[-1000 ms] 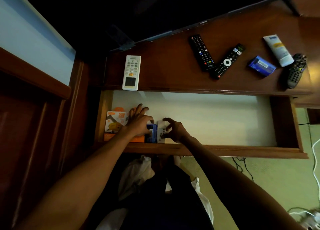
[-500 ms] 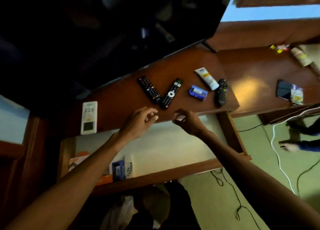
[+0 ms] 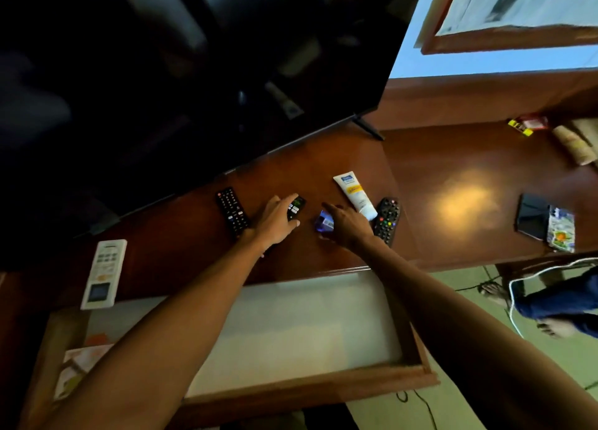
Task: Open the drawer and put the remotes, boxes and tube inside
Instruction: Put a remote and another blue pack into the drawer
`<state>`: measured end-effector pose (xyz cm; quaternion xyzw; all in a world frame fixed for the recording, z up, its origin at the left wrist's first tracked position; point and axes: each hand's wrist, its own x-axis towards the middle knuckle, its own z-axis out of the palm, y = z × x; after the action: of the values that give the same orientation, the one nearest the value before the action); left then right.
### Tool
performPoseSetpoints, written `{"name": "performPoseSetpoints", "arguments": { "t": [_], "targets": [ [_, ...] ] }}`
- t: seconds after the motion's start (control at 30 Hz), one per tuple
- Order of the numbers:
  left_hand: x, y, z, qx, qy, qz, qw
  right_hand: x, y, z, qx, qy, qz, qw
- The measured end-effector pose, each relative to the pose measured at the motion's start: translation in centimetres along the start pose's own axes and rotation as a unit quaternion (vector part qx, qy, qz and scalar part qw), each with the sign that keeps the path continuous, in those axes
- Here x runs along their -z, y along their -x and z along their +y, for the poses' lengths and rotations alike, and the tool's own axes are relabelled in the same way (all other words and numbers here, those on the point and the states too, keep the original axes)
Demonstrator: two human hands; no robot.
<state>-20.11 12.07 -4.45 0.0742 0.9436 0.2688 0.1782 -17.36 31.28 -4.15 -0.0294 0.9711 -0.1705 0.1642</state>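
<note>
Right hand (image 3: 346, 227) covers a small blue box (image 3: 324, 222), printed face up

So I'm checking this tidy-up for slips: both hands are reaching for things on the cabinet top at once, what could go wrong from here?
The right hand, closing on the blue box, sits right beside the tube and the rounded remote, so it could knock either. The left hand covers one black remote right next to another; it might nudge that one.
</note>
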Motion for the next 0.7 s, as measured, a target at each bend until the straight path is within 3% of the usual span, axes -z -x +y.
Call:
{"name": "performPoseSetpoints", "arguments": {
  "t": [0.17, 0.3, 0.47, 0.7],
  "targets": [
    [-2.1, -1.1, 0.3, 0.021, -0.024, -0.005, 0.999, -0.7, 0.0, 1.4, 0.03, 0.008, 0.002, 1.0],
    [-1.3, 0.4, 0.0, 0.011, 0.002, 0.02, 1.0, -0.8, 1.1, 1.3, 0.037, -0.056, -0.001, 0.998],
    [1.5, 6.5, -1.4, -0.042, 0.046, 0.046, 0.997, -0.9, 4.4, -1.1, 0.045, -0.137, 0.007, 0.99],
    [4.2, 17.4, -8.4, -0.038, 0.071, 0.017, 0.997, -5.1, 10.5, -8.6, 0.059, -0.171, 0.011, 0.983]
  ]
}}
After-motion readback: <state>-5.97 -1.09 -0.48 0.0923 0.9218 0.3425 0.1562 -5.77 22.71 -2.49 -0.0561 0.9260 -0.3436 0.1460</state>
